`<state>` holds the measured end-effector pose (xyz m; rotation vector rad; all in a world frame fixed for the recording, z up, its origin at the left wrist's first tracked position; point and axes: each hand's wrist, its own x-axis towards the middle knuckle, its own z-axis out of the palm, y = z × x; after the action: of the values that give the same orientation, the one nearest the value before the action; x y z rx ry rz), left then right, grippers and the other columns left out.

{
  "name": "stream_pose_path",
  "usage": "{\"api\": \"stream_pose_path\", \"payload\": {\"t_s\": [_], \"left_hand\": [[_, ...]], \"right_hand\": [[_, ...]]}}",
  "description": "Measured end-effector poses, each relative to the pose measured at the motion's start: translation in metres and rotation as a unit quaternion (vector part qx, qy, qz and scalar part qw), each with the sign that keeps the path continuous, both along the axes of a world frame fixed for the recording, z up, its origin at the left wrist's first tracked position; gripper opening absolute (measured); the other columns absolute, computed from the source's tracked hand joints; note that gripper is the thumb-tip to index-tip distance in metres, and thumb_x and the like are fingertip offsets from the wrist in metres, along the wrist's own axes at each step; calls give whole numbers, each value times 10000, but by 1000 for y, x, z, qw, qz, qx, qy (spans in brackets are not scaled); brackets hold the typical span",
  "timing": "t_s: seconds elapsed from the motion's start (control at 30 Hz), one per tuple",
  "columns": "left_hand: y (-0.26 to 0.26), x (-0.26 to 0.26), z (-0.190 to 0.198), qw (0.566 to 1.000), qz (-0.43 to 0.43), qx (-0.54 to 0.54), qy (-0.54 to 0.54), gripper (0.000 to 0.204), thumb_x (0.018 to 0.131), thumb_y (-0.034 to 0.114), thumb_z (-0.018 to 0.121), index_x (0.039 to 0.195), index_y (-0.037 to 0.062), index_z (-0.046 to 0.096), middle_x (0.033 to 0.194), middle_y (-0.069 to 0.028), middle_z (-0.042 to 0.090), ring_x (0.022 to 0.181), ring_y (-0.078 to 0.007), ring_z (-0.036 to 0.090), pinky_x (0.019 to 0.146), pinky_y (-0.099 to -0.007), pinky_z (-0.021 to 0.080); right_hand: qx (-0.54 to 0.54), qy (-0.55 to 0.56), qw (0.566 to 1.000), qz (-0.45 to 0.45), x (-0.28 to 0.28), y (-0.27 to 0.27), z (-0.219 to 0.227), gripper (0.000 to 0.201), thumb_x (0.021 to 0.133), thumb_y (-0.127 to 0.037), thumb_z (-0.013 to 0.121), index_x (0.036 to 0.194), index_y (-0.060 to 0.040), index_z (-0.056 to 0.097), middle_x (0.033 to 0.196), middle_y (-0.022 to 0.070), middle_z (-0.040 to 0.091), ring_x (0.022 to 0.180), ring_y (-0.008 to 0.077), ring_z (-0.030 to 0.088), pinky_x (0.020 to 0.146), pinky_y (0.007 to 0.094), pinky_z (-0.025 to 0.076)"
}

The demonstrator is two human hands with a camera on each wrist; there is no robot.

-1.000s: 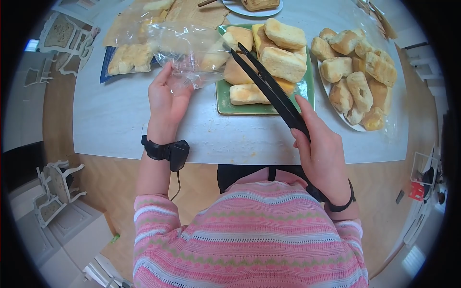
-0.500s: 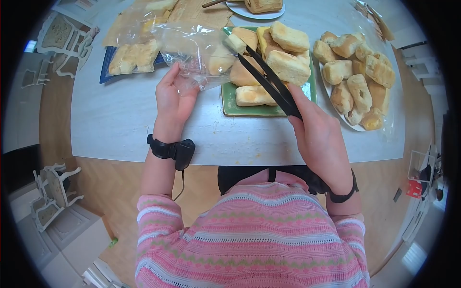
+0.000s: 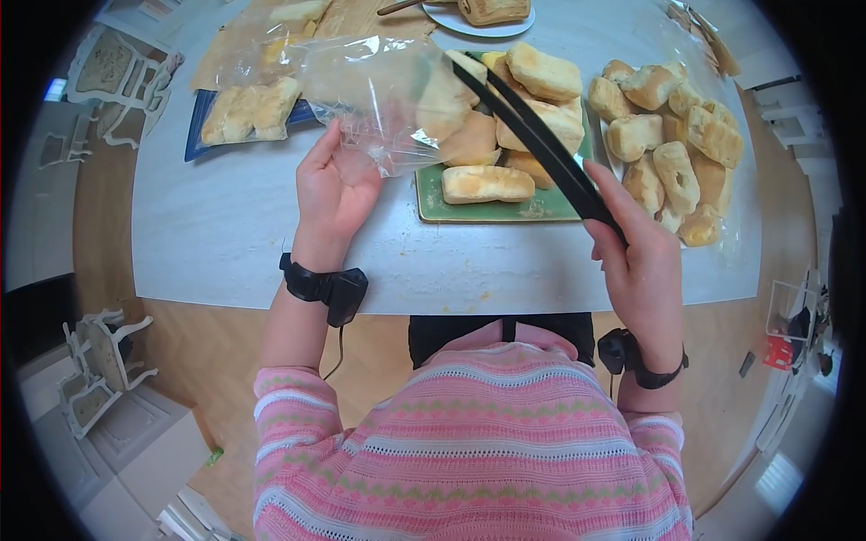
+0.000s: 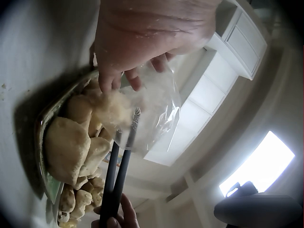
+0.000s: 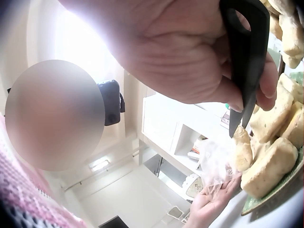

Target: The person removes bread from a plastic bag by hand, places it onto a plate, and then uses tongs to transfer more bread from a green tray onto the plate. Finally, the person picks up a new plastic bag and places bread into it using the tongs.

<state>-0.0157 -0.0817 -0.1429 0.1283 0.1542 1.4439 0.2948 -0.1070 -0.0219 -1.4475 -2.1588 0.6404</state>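
My left hand (image 3: 338, 194) holds a clear plastic bag (image 3: 352, 77) by its near edge, and the bag's mouth faces right. A pale bread piece (image 3: 442, 104) shows through the film at that end. The right hand (image 3: 642, 270) grips black tongs (image 3: 550, 149), whose tips reach the bag's mouth, above the green plate (image 3: 433, 213) of bread. In the left wrist view the patterned tips of the tongs (image 4: 114, 185) lie behind the bag's film (image 4: 164, 107), beside bread. I cannot tell whether the tips pinch it. One bread loaf (image 3: 487, 184) lies at the plate's front.
On the right stands a white plate of bread rolls (image 3: 677, 171). At the left, a bagged bread portion (image 3: 248, 113) lies on a blue tray (image 3: 195, 144). A wooden board (image 3: 379, 27) and a small white plate (image 3: 501, 30) with a pastry are at the back.
The tongs moved up and to the right at the bag's mouth, with the right hand shifting rightward last. The bag and left hand drifted slightly right, and the bag's mouth now overlaps the plate more.
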Motion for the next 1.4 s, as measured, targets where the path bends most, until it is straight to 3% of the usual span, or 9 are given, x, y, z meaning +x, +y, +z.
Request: {"api": "stream_pose_path", "payload": {"t_s": [0.1, 0.17, 0.27, 0.5, 1.0, 1.1, 1.17, 1.27, 1.4], "left_hand": [[1, 15, 18, 997, 20, -28, 70, 475, 1027, 240, 339, 1438, 3, 310, 1470, -243, 349, 1376, -441, 308, 1119, -571, 288], [4, 19, 21, 994, 1, -33, 100, 468, 1031, 260, 314, 1406, -19, 345, 1430, -222, 424, 1342, -387, 386, 1131, -570, 277], [3, 23, 25, 991, 20, -49, 125, 465, 1032, 263, 313, 1408, -9, 346, 1425, -221, 430, 1339, -401, 384, 1123, -589, 278], [0, 4, 11, 998, -19, -11, 66, 452, 1027, 252, 338, 1399, -3, 373, 1464, -231, 366, 1367, -473, 304, 1115, -617, 272], [-40, -65, 26, 985, 105, 33, 136, 397, 1006, 246, 371, 1301, 24, 518, 1348, -156, 523, 1334, -461, 360, 1090, -654, 254], [-40, -65, 17, 982, 108, 114, 108, 439, 1005, 257, 366, 1370, 31, 455, 1375, -158, 502, 1348, -434, 355, 1098, -649, 248], [-37, -58, 20, 982, 119, 93, 114, 443, 1003, 256, 373, 1378, 32, 441, 1389, -161, 490, 1350, -423, 358, 1099, -646, 250], [-24, -40, 23, 977, 138, 21, 159, 442, 1004, 254, 375, 1383, 33, 429, 1410, -167, 470, 1355, -405, 361, 1099, -636, 263], [-1, -19, 17, 956, 148, -121, 224, 426, 1009, 248, 366, 1374, 38, 432, 1413, -173, 467, 1356, -392, 369, 1095, -607, 296]], "right_hand": [[-5, -28, 999, -20, 4, 2, 5, 544, 844, 62, 596, 1354, -114, 531, 849, 124, 639, 644, 198, 602, 630, 301, 493], [84, -65, 994, -3, 4, 4, 4, 546, 836, 63, 607, 1346, -115, 532, 980, 163, 661, 806, 292, 657, 707, 341, 515], [85, -63, 994, -16, -1, 2, 2, 538, 828, 63, 615, 1333, -103, 534, 1081, 184, 650, 934, 355, 642, 768, 377, 516], [75, -44, 995, 41, -3, -1, -4, 513, 819, 71, 614, 1305, -76, 544, 1056, 175, 650, 897, 348, 646, 743, 381, 519], [93, 14, 994, 54, 10, 9, -20, 512, 808, 45, 627, 1300, -59, 535, 1018, 175, 641, 790, 343, 639, 639, 390, 512], [79, 51, 995, 40, 22, 6, -25, 525, 843, 55, 610, 1346, -63, 514, 1072, 158, 655, 779, 250, 650, 675, 318, 509], [-52, 145, 987, -52, 29, 3, -28, 523, 885, 36, 572, 1388, -74, 485, 1086, 104, 657, 720, 123, 609, 615, 250, 487], [-77, 182, 975, -105, 40, 3, -38, 520, 915, 12, 539, 1419, -81, 454, 1088, 69, 645, 715, 60, 579, 586, 209, 470], [-84, 177, 977, -86, 45, 1, -41, 522, 923, -4, 537, 1431, -69, 434, 1071, 73, 641, 711, 66, 582, 589, 209, 473]]}}
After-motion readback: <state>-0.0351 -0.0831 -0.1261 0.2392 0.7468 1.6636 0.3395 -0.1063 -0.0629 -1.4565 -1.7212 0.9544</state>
